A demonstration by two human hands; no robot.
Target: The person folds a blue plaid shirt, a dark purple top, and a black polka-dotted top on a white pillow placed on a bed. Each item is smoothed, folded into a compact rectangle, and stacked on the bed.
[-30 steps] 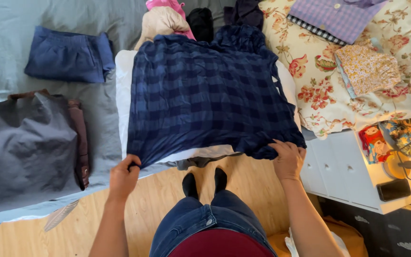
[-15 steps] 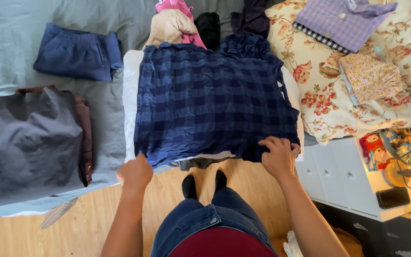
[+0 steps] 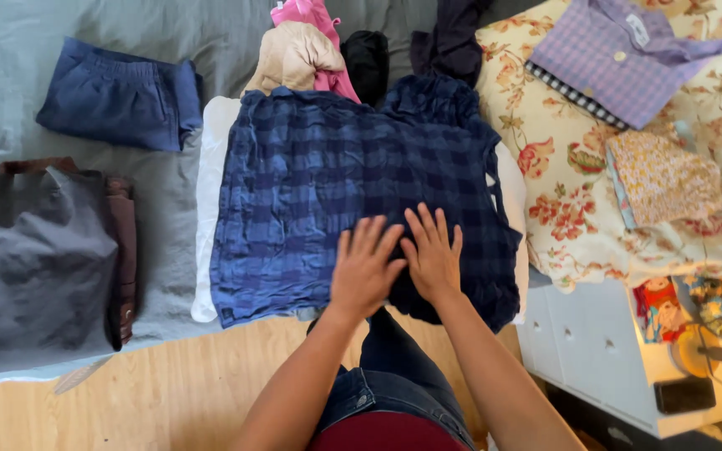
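Far left: a grey folded garment (image 3: 31, 267) is laid on the grey-green sheet (image 3: 10, 67), w/ a brown item (image 3: 123, 250) tucked along its right edge. Above it, folded dark-blue shorts (image 3: 119, 96) are seen. Centre: a navy plaid shirt (image 3: 311, 184) is spread flat over a white board (image 3: 208, 200), near the bed edge above the wood floor (image 3: 127, 401). Behind the shirt, beige (image 3: 294, 54), pink (image 3: 302, 12) & black (image 3: 367, 58) clothes are piled. Left hand (image 3: 363, 271) is pressed flat on the shirt's lower middle, fingers spread, nothing gripped. Right hand (image 3: 434, 255) is laid just beside it, touching, also flat & open-palmed, nothing gripped. Right: a floral quilt (image 3: 561, 209) is covered by a lilac checked shirt (image 3: 612, 54) & a small yellow print garment (image 3: 662, 175). Bottom right: a white drawer unit (image 3: 595, 351) w/ a dark phone-like object (image 3: 685, 394) on top.
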